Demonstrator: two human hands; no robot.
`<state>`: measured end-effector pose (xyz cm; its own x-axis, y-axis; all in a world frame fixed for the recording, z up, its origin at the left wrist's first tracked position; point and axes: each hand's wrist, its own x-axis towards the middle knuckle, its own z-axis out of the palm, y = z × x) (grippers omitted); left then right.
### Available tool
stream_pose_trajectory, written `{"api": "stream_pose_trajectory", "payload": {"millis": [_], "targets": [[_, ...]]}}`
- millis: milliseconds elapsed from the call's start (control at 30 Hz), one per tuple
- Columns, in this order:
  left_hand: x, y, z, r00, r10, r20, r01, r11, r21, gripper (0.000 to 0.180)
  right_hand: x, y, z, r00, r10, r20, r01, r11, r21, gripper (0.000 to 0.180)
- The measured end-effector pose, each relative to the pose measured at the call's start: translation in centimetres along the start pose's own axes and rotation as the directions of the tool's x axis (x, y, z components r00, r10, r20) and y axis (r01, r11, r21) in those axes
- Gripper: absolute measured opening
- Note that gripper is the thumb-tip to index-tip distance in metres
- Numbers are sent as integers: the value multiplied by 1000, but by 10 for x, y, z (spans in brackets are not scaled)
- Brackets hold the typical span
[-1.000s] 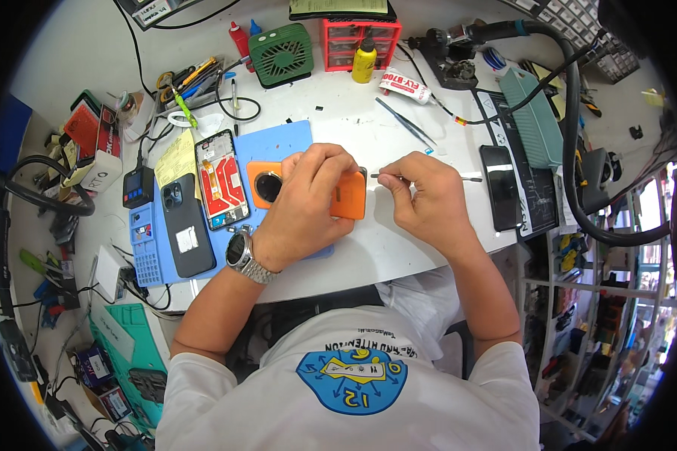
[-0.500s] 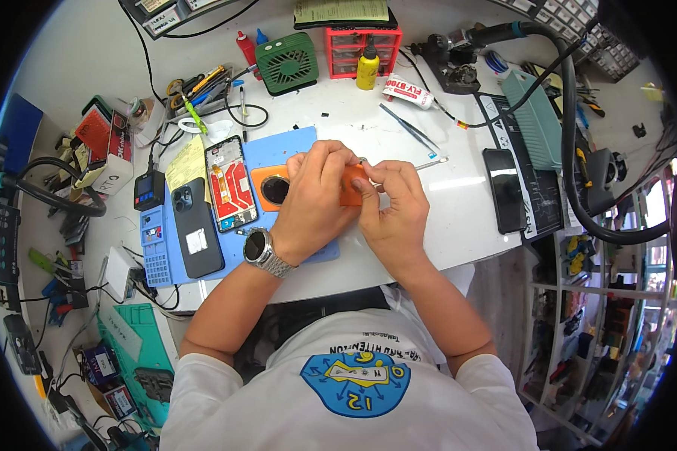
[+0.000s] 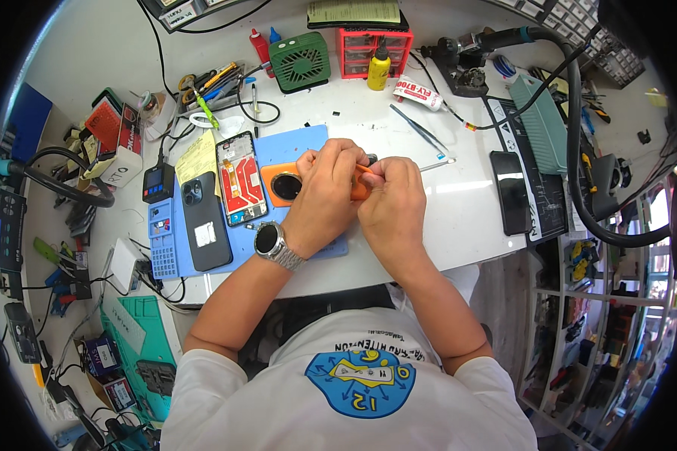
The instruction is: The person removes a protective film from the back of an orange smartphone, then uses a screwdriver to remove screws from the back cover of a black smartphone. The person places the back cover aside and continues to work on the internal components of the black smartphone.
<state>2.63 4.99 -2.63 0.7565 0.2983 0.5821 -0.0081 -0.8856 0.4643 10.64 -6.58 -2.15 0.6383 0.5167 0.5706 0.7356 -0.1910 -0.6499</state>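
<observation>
An orange phone back cover (image 3: 271,179) with a round black camera ring (image 3: 286,186) lies over the blue mat, its middle hidden by my left hand (image 3: 329,188). That hand is closed across the cover, fingers curled at its far side. At the cover's right end, my right hand (image 3: 393,207) pinches the orange edge between thumb and fingers. A small dark round thing (image 3: 371,158) shows between the two hands; I cannot make out what it is. Left of the cover sit an opened phone (image 3: 241,180) with red inner parts and a dark phone (image 3: 206,225) lying camera side up.
Under these parts is a blue mat (image 3: 306,137). Tweezers (image 3: 418,128), a white tube (image 3: 417,93) and a yellow bottle (image 3: 379,68) are beyond my hands. A green fan (image 3: 299,62) stands behind. To the right lie a black phone (image 3: 510,192) and a thick black hose (image 3: 572,150).
My right fingers have closed in nearer to my left hand, and less of the orange cover shows between them. The whole view has shifted slightly.
</observation>
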Motion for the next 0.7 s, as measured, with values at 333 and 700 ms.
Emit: {"api": "stream_pose_trajectory", "payload": {"millis": [333, 700], "targets": [[4, 3, -17, 992, -27, 121, 36, 996, -76, 55, 5, 17, 0, 1000, 6, 21, -6, 1000, 2, 22], [5, 1, -19, 982, -96, 165, 87, 994, 65, 48, -2, 4, 3, 992, 106, 67, -109, 993, 53, 19]]}}
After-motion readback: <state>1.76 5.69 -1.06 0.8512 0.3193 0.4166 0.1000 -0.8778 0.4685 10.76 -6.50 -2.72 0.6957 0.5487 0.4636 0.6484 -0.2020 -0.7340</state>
